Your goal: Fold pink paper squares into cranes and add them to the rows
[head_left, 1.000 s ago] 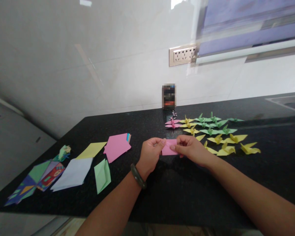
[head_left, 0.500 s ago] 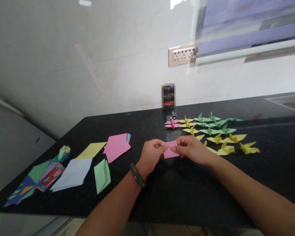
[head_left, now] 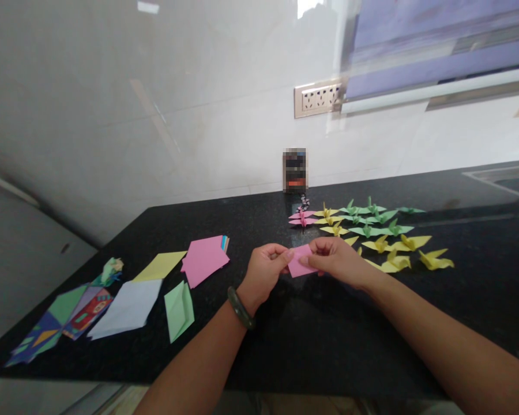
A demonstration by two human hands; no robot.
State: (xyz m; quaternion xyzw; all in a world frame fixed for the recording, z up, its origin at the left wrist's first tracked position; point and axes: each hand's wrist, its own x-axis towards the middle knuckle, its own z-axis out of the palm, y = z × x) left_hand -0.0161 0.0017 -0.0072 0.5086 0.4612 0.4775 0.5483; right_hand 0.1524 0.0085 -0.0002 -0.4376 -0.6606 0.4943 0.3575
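Note:
A small square of pink folded paper (head_left: 300, 265) is held between my two hands, above the black counter (head_left: 320, 334). My left hand (head_left: 266, 270), with a dark green bangle at the wrist, pinches its left edge between thumb and fingers. On the right side, my right hand (head_left: 335, 260) grips it, the thumb lying flat on its face. Just beyond my hands stand pink paper cranes (head_left: 303, 219), and to the right are several yellow paper cranes (head_left: 395, 262) and green paper cranes (head_left: 367, 229). My fingers hide the paper's side edges.
Left of my hands lie a pink paper stack (head_left: 205, 259), a folded green paper (head_left: 179, 311), a yellow sheet (head_left: 160, 266), white sheets (head_left: 127, 308) and a colourful packet (head_left: 54, 323). A blurred dark upright object (head_left: 294, 170) leans at the wall below a socket panel (head_left: 318, 99).
The pink paper has turned slightly in my fingers, and more of its left part shows beside my left thumb. Both hands stay in nearly the same place.

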